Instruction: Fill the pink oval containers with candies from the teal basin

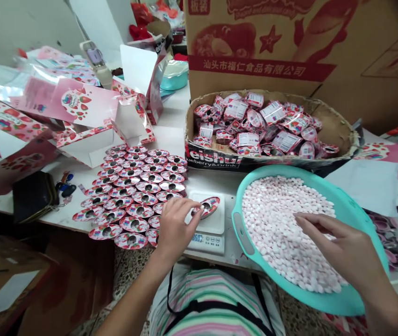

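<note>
My left hand pinches the near-left end of a small oval strawberry-print candy box with a dark hole in its top. The box sits on the white plate of a digital kitchen scale, whose display is partly behind my hand. My right hand hovers over a turquoise plastic basin with many small pale pink and white candies. Its fingers are drawn together, and whatever lies between them is hidden. Left of the scale, several similar oval boxes stand in tight rows, holes up.
Behind the basin, a cut-down carton contains jumbled candy boxes. A large brown carton rises behind it. Folded strawberry-print packaging, a black wallet and keys lie left. Pink spoon-like pieces are at right.
</note>
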The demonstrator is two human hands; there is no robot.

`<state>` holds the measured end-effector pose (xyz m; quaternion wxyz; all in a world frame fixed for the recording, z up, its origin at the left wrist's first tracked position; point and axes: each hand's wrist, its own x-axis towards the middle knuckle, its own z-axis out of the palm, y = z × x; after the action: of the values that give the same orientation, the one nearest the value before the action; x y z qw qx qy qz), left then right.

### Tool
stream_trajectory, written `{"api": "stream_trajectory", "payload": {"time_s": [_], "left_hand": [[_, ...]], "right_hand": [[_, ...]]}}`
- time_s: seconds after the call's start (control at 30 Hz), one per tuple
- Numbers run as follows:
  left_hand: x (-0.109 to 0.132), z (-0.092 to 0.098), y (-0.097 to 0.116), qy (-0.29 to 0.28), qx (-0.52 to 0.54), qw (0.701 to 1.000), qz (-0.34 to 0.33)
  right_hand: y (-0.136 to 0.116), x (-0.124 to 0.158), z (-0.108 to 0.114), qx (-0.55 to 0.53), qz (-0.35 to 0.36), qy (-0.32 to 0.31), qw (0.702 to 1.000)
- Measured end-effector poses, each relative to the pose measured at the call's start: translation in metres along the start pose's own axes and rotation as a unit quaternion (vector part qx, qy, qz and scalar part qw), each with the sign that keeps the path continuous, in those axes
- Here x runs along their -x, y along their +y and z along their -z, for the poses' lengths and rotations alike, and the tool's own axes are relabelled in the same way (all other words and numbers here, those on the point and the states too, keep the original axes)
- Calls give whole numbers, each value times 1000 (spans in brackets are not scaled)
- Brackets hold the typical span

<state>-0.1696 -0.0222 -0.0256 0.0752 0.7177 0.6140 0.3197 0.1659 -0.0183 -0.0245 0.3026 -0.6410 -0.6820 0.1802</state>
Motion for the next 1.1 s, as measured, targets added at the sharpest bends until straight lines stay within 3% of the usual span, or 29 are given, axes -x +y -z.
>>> {"api": "stream_trajectory", "payload": {"time_s": [0.2,0.4,0.63,0.83,1.1], "left_hand": [[-4,-6,6,-20,-29,999,-10],[2,7,5,44,-5,999,-14],[12,27,-4,94,-19,995,3],[17,37,-9,106,-27,994,10],[19,34,-10,104,-20,994,9]], "right_hand": [[12,9,0,-8,-16,-5,1000],[19,9,2,-1,-20,-21,1000],[19,2,-11,20,-8,-150,989],[8,-2,-15,27,6,-158,987],[0,-2,-34,21,50,-248,967]]}}
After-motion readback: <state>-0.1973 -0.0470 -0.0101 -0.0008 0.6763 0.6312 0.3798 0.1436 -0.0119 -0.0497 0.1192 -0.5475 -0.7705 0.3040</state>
